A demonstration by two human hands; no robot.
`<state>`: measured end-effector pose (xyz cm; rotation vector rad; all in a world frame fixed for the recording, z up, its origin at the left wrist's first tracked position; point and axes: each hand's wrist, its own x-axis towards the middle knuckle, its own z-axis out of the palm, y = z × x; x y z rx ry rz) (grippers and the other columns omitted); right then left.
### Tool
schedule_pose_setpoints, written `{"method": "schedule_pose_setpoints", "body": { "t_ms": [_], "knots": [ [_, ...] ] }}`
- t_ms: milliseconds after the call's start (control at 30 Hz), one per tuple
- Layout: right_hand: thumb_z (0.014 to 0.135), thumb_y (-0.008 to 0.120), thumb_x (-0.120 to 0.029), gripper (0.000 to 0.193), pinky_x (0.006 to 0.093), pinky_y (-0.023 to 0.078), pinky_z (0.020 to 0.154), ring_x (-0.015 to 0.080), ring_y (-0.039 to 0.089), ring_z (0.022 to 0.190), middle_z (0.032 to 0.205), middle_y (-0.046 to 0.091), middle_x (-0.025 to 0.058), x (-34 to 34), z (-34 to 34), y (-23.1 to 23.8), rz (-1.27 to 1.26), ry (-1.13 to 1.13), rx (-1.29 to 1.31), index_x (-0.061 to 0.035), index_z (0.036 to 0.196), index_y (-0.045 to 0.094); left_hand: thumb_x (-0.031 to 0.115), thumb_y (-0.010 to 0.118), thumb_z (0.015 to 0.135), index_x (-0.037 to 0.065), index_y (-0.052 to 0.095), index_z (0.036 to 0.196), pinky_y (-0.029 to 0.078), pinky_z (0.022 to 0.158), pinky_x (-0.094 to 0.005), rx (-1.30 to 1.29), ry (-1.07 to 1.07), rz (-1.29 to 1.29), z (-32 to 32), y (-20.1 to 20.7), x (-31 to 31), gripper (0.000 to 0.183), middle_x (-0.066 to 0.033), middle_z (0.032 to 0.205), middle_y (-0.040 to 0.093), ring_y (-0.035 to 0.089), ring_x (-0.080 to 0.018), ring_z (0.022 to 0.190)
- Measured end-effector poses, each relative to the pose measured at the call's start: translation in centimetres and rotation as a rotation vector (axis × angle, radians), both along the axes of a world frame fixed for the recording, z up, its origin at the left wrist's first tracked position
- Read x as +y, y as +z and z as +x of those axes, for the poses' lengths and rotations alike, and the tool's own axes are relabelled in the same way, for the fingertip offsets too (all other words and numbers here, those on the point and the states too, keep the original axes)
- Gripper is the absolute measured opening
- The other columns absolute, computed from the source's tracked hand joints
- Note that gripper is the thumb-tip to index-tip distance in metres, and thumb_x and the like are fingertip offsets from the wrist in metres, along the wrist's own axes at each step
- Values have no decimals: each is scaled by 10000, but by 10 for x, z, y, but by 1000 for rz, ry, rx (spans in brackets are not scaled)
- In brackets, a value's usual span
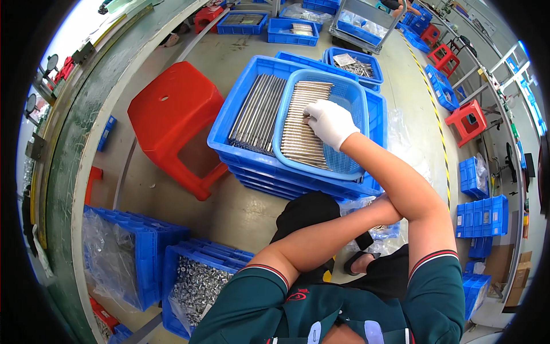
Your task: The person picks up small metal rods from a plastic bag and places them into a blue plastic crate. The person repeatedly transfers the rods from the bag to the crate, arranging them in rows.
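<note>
While the right hand [329, 121], in a white glove, rests fingers-down on the metal rods [301, 129] at the centre of the frame, its fingertips pinch at 1 rod near the upper middle of the row; whether the rod is lifted cannot be told. These rods lie side by side in a light blue mesh basket [349, 94], which sits tilted across the right half of a larger blue crate [229, 123]. In the left half of that crate lies a second batch of longer grey rods [258, 112]. This crate tops a stack of like crates on the floor. The left hand is hidden behind the right forearm at centre right, so its state cannot be told; the left forearm [332, 232] crosses the lap.

A red plastic stool [172, 114] stands just left of the stack. At lower left, a blue crate [197, 278] lined with clear plastic holds small silvery metal parts. Further blue crates with metal pieces stand at the top of the frame.
</note>
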<state>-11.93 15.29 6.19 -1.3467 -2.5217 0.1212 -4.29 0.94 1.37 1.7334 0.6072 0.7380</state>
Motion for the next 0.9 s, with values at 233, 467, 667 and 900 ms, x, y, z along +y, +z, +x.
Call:
{"method": "schedule_pose_setpoints", "body": {
  "t_ms": [233,467,667,900],
  "knots": [
    [823,583,-195,178,400,485,801,312,610,906,899,645,135,-3,0,3,-73,31,39,-95,941,672,197,601,833,53,624,1077,422,908,-390,32,-17,86,4,-6,0,285,-201,1155,600,545,-302,1084],
    [835,597,-177,165,384,488,782,318,601,855,891,624,131,-16,72,51,251,79,328,-66,949,642,247,581,824,21,647,962,470,802,-463,218,-101,-38,-9,19,5,273,-240,933,636,603,-397,917],
    [852,582,-140,176,304,474,808,212,622,883,921,643,105,-67,220,49,233,-339,635,-45,987,643,229,631,850,-17,635,932,482,688,-364,162,-59,10,3,12,7,259,-184,765,635,633,-260,739],
    [796,565,-172,234,368,468,806,241,613,891,904,653,110,-122,370,-70,-169,-866,78,-49,980,640,205,598,894,2,608,949,414,610,-225,-83,6,-397,12,24,7,211,-24,733,598,521,-81,654]
  ]
}}
